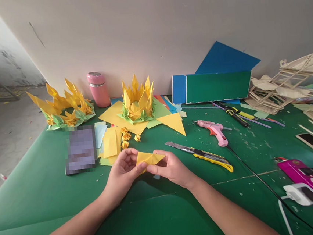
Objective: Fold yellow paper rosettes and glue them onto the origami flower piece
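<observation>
Green worktop (123, 228) carries everything; two crown-like paper rings, left ring (53, 106) and middle ring (141, 106), both look assembled. Left hand (127, 170) and right hand (172, 166) close together in front, each grip pinched, thumb against fingers, on the same folded yellow paper (149, 157), held just above the worktop. Creased, no finished shape yet: I'd call it part-way, more folding left. Yellow slips (110, 142) beyond the left hand lie flat, look unused; little paper roses (126, 136) beside them look done. Also around: green board (218, 86) at the back, pink flask (99, 89), pink glue gun (215, 130), yellow cutter (210, 159). Nothing blocks the hands; cutter's bare blade sits near the right one, worth minding.
</observation>
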{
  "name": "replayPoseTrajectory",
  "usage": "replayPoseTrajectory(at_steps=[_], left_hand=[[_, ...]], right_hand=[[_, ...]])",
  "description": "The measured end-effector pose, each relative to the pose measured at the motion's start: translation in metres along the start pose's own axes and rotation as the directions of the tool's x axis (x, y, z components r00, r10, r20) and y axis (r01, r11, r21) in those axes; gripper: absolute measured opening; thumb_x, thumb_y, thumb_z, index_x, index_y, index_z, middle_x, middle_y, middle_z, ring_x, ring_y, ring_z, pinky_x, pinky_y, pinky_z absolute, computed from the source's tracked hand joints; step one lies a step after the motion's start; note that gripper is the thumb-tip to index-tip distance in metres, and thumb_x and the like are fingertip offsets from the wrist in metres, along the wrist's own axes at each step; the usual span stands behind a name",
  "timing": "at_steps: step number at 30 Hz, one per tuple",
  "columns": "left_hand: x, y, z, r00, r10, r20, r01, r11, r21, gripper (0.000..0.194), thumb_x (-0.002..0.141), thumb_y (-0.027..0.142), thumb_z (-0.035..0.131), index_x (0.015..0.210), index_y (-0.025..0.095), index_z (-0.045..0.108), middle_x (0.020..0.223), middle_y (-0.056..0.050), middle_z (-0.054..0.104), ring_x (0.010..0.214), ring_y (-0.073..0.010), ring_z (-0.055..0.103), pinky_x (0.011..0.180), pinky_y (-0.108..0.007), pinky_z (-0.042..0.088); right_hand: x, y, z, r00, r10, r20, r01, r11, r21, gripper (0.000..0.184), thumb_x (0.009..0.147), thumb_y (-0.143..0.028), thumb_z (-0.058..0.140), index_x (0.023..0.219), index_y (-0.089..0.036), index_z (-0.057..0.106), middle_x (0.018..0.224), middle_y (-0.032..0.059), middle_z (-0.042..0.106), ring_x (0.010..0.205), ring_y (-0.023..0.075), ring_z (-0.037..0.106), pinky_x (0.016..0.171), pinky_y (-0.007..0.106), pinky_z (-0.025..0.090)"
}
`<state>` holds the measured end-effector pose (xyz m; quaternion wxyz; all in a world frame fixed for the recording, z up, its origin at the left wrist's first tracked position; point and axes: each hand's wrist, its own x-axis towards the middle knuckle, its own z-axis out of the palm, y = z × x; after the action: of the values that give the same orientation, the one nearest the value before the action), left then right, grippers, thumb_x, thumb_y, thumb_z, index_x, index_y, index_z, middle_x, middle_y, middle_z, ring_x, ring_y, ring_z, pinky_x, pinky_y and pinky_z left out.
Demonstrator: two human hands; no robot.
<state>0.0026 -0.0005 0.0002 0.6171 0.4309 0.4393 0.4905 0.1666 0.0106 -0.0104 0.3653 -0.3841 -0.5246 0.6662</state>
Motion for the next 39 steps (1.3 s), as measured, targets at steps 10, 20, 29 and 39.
replayPoseTrajectory(at_steps=[10, 20, 29, 39], left_hand=[[-0.001, -0.003, 0.002, 0.995, 0.033, 0.089, -0.037, 0.998, 0.050, 0.037, 0.067, 0.035, 0.076, 0.090, 0.021, 0.049, 0.081, 0.003, 0.062, 0.072, -0.0129, 0.064, 0.066, -0.026, 0.055], [0.001, -0.001, -0.002, 1.000, -0.024, 0.000, 0.023, 0.973, 0.231, 0.032, 0.066, 0.041, 0.073, 0.085, 0.020, 0.057, 0.077, 0.004, 0.061, 0.058, -0.0101, 0.060, 0.058, -0.025, 0.054], [0.005, -0.004, 0.001, 0.999, -0.048, -0.016, 0.050, 0.937, 0.345, 0.035, 0.064, 0.048, 0.071, 0.084, 0.019, 0.065, 0.070, 0.001, 0.068, 0.067, -0.0177, 0.065, 0.068, -0.030, 0.054], [0.017, 0.007, 0.023, 0.994, -0.104, -0.035, 0.108, 0.981, 0.159, 0.050, 0.060, 0.055, 0.072, 0.091, 0.016, 0.062, 0.091, -0.006, 0.070, 0.069, -0.0190, 0.069, 0.068, -0.034, 0.058]], right_hand=[[0.001, -0.007, -0.016, 0.969, -0.225, 0.104, 0.226, 0.974, -0.003, 0.043, 0.073, -0.054, 0.067, 0.102, -0.024, 0.057, 0.096, 0.0024, 0.059, 0.087, 0.0153, 0.058, 0.075, 0.027, 0.049], [0.002, -0.004, -0.018, 0.914, -0.404, 0.032, 0.380, 0.827, -0.414, 0.008, 0.080, -0.027, 0.065, 0.086, -0.022, 0.068, 0.086, 0.0016, 0.066, 0.073, 0.0134, 0.059, 0.071, 0.027, 0.052], [0.007, 0.000, -0.018, 0.925, -0.371, -0.086, 0.301, 0.851, -0.431, 0.009, 0.076, -0.029, 0.067, 0.077, -0.020, 0.069, 0.080, 0.0024, 0.069, 0.072, 0.0155, 0.064, 0.069, 0.028, 0.054], [0.007, -0.010, -0.027, 0.891, -0.424, -0.160, 0.291, 0.806, -0.515, 0.006, 0.076, -0.024, 0.066, 0.075, -0.020, 0.070, 0.078, 0.0032, 0.071, 0.072, 0.0169, 0.065, 0.068, 0.029, 0.055]])
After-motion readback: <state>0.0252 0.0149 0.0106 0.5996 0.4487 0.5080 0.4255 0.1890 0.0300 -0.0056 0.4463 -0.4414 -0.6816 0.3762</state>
